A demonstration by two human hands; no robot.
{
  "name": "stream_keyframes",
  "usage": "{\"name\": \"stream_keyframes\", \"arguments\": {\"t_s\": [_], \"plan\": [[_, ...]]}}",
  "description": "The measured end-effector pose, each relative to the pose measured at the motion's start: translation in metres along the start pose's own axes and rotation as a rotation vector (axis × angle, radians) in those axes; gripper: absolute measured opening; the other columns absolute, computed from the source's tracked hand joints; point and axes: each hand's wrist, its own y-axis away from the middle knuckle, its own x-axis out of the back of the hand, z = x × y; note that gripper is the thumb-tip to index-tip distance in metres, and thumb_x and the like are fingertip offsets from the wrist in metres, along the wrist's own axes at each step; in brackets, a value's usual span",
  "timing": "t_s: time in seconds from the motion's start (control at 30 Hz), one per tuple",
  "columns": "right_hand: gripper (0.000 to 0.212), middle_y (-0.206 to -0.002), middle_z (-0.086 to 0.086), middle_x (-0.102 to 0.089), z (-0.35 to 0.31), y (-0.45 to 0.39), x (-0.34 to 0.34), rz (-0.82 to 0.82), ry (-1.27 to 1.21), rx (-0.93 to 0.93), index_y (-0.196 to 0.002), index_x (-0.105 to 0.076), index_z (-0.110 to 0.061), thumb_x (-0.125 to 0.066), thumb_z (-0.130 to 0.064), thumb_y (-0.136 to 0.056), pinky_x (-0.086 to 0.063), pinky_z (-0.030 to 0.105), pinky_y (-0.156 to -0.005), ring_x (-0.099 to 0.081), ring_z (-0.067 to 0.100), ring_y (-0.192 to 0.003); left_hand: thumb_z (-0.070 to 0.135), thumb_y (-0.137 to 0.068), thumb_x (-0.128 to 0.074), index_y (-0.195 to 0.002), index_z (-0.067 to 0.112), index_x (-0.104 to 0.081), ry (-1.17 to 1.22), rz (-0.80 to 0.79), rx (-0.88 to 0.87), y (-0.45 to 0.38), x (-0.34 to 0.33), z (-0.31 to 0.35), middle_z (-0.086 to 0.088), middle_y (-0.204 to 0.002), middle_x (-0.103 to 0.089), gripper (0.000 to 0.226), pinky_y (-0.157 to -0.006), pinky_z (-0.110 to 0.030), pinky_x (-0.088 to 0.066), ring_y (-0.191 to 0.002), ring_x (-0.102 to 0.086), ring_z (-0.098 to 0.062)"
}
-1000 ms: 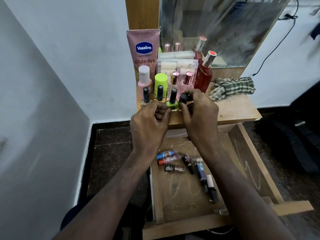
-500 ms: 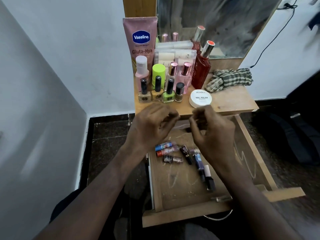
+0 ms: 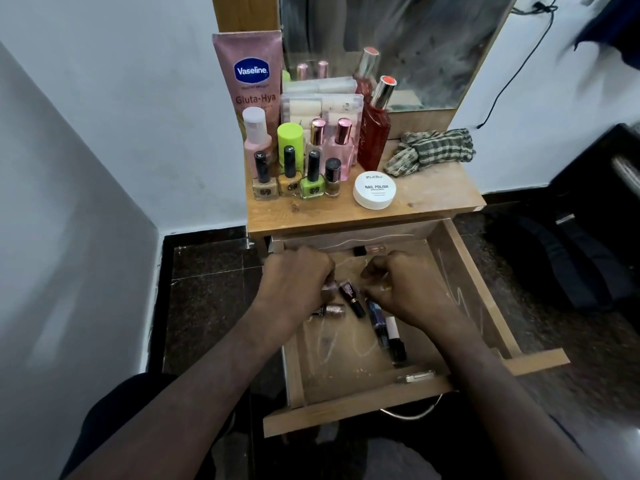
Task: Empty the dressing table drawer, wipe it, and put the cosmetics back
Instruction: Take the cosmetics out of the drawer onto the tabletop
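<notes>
The wooden drawer (image 3: 460, 271) is pulled out below the dressing table top (image 3: 433, 195). Both hands are down inside it. My left hand (image 3: 298, 282) curls over small tubes at the drawer's left, and a pinkish tube (image 3: 329, 287) shows at its fingertips. My right hand (image 3: 398, 285) is curled beside it; its grip is hidden. Between the hands lies a dark lipstick (image 3: 351, 296). A glittery bottle (image 3: 334, 309), a blue tube (image 3: 375, 318) and a white-capped black bottle (image 3: 394, 341) also lie in the drawer.
On the table top stand nail polish bottles (image 3: 311, 181), a white nail polish remover tub (image 3: 374, 190), a red bottle (image 3: 374, 133), a Vaseline tube (image 3: 254, 81) and a checked cloth (image 3: 433, 148). A black bag (image 3: 561, 265) lies on the floor at right.
Both hands left the bottles on the table top and dropped into the drawer. The left hand now covers the small tubes that lay at the drawer's left.
</notes>
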Motion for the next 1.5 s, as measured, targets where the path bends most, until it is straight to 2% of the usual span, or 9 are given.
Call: {"name": "stream_keyframes", "arguments": {"t_s": [0.17,0.3,0.47,0.63,0.77,0.93,1.17,1.37,1.5], "plan": [[0.018,-0.095,-0.012,-0.062,0.002,-0.002,-0.001,0.001,-0.056,-0.024,-0.111,-0.078,-0.024,-0.077,-0.027,-0.093,-0.029,0.002,-0.061,-0.051,-0.004,-0.077,0.049,-0.089,-0.079,-0.087,0.026,-0.072,-0.133,-0.011,0.054,0.0,-0.006,0.009,0.007,-0.086,-0.07,0.023,-0.058,-0.028,-0.037,-0.077,-0.07,-0.015],[0.016,-0.094,-0.014,-0.072,0.002,-0.001,0.005,0.045,-0.207,-0.04,-0.111,-0.077,-0.024,-0.075,-0.024,-0.095,-0.058,0.023,-0.077,-0.064,-0.002,-0.079,0.063,-0.094,-0.067,-0.103,0.038,-0.069,0.286,0.018,0.084,0.002,0.004,-0.003,0.019,-0.098,-0.066,0.026,-0.06,-0.022,-0.039,-0.083,-0.062,-0.001],[0.026,-0.103,-0.009,-0.079,-0.004,0.012,0.021,-0.129,-0.716,0.002,-0.119,-0.075,-0.022,-0.079,-0.021,-0.093,-0.062,0.024,-0.081,-0.075,0.003,-0.093,0.061,-0.089,-0.073,-0.101,0.039,-0.075,0.79,0.143,0.182,0.003,0.01,-0.009,0.025,-0.085,-0.072,0.025,-0.064,-0.015,-0.053,-0.078,-0.068,0.01],[0.024,-0.096,-0.008,-0.08,-0.014,0.016,0.019,-0.056,-0.677,0.047,-0.109,-0.077,-0.02,-0.085,-0.025,-0.088,-0.065,0.034,-0.081,-0.076,0.005,-0.087,0.054,-0.091,-0.076,-0.106,0.032,-0.079,0.998,0.186,0.164,0.002,0.013,-0.002,0.022,-0.09,-0.077,0.026,-0.074,-0.015,-0.059,-0.084,-0.072,0.009],[0.024,-0.094,-0.009,-0.077,-0.018,0.008,0.027,0.364,-0.665,0.104,-0.109,-0.074,-0.016,-0.083,-0.026,-0.089,-0.062,0.023,-0.075,-0.074,0.006,-0.084,0.056,-0.101,-0.052,-0.107,0.029,-0.076,1.015,0.17,0.159,0.004,0.019,-0.006,0.018,-0.084,-0.074,0.037,-0.064,-0.012,-0.053,-0.077,-0.071,0.004],[0.026,-0.097,-0.016,-0.071,-0.026,-0.039,0.048,0.81,-0.476,0.037,-0.111,-0.074,-0.021,-0.083,-0.033,-0.089,-0.044,0.009,-0.071,-0.065,0.007,-0.085,0.039,-0.104,-0.064,-0.112,0.03,-0.074,0.709,-0.097,-0.054,0.005,0.006,-0.005,0.015,-0.097,-0.073,0.016,-0.072,-0.018,-0.058,-0.082,-0.067,0.005],[0.029,-0.102,-0.014,-0.077,-0.026,-0.064,0.029,0.862,-0.356,-0.049,-0.11,-0.077,-0.023,-0.082,-0.039,-0.087,-0.059,0.041,-0.078,-0.065,0.015,-0.097,0.039,-0.1,-0.069,-0.111,0.03,-0.072,0.567,-0.13,-0.131,0.0,0.003,-0.007,0.014,-0.1,-0.072,0.015,-0.071,-0.019,-0.056,-0.083,-0.066,0.003],[0.032,-0.11,-0.01,-0.075,-0.025,-0.039,0.032,0.929,-0.298,-0.016,-0.116,-0.074,-0.019,-0.079,-0.039,-0.09,-0.047,0.028,-0.081,-0.059,0.017,-0.103,0.054,-0.081,-0.084,-0.101,0.033,-0.066,0.385,-0.17,-0.095,0.008,0.002,-0.009,0.012,-0.096,-0.066,0.035,-0.064,-0.025,-0.05,-0.083,-0.063,-0.006],[0.015,-0.1,-0.011,-0.071,-0.022,-0.006,0.021,0.869,-0.276,0.063,-0.106,-0.074,-0.016,-0.074,-0.025,-0.095,-0.052,0.04,-0.079,-0.061,0.017,-0.095,0.056,-0.072,-0.088,-0.1,0.031,-0.061,0.28,-0.192,-0.098,0.01,0.0,-0.007,0.006,-0.103,-0.063,0.047,-0.069,-0.032,-0.049,-0.092,-0.065,-0.017]]}}
